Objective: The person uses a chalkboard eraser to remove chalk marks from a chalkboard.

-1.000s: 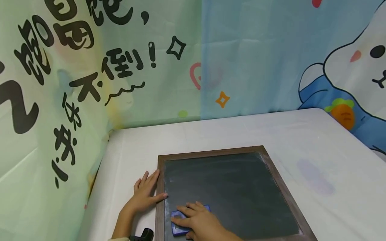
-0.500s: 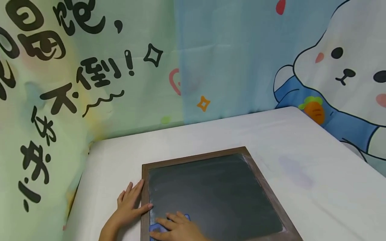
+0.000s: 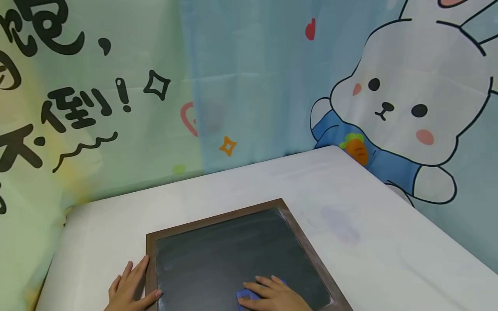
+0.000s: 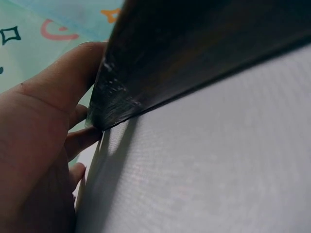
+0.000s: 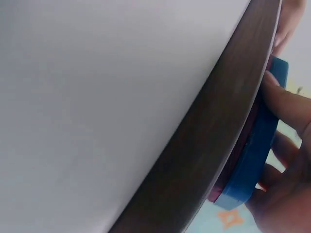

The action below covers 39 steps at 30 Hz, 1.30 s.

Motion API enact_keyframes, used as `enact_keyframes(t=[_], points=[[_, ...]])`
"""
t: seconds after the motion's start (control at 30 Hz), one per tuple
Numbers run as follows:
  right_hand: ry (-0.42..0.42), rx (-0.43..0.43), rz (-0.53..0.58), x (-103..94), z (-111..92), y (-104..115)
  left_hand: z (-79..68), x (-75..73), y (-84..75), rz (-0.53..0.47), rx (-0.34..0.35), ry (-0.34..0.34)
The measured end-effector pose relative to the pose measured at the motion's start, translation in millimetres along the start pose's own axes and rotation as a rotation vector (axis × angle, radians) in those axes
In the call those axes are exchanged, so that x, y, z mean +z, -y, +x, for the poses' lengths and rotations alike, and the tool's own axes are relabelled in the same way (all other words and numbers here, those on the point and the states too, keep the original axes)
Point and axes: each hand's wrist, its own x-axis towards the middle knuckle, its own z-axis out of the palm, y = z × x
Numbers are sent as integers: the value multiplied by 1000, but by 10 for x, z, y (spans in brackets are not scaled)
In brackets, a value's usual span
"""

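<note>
A blackboard (image 3: 210, 255) in a brown wooden frame (image 3: 218, 219) lies on the white table. My right hand (image 3: 276, 298) holds a blue blackboard eraser (image 3: 245, 294) on the dark surface, towards the right side. In the right wrist view, thumb and fingers grip the eraser's blue body (image 5: 260, 141); a dark red layer lies under it, partly behind the frame's edge. My left hand (image 3: 130, 290) rests at the frame's left side, thumb across the top, the other fingers fairly straight along the outer edge. Both hands are cut off by the lower image border.
The white table (image 3: 373, 255) extends around the board, with a faint purple stain (image 3: 340, 224) to the right. A printed curtain (image 3: 249, 86) with a cartoon rabbit (image 3: 408, 95) and black characters hangs behind the table and at the left.
My right hand has slid the eraser from the board's left side to the right. The left hand stays at the frame's left side. The head view has turned to the right.
</note>
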Motion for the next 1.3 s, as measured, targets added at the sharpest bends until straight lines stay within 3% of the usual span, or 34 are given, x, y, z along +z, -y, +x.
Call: enact_keyframes(t=[0.2,0.37,0.6,0.7,0.73,0.8,0.87,0.97,1.03,1.1,1.2,1.3], points=[[29,-23,33,-136,-304,-322,-59,36,96,45,-25,-74],[63,-10,99,-206,-453,-478,-122,71,166,57,-50,-92],[20,-69,105,-266,-484,-615,-121,108,182,66,-51,-136],[44,-72,177,-362,-417,-678,-136,105,165,66,-77,-117],[71,-24,216,-432,-378,-692,-138,105,157,67,-84,-115],[19,55,241,-571,-293,-760,-140,109,136,70,-94,-117],[-62,207,234,-742,-192,-889,-131,119,111,62,-90,-133],[-239,393,142,-906,-64,-1263,-107,147,74,42,-75,-159],[-273,532,89,-945,-24,-1550,-101,171,53,27,-67,-171],[-253,641,40,-903,-31,-1807,-110,200,37,21,-70,-178],[-144,763,-12,-775,-89,-2063,-136,248,19,12,-75,-186],[-22,785,-42,-644,0,-2223,-212,273,17,-9,-101,-210]])
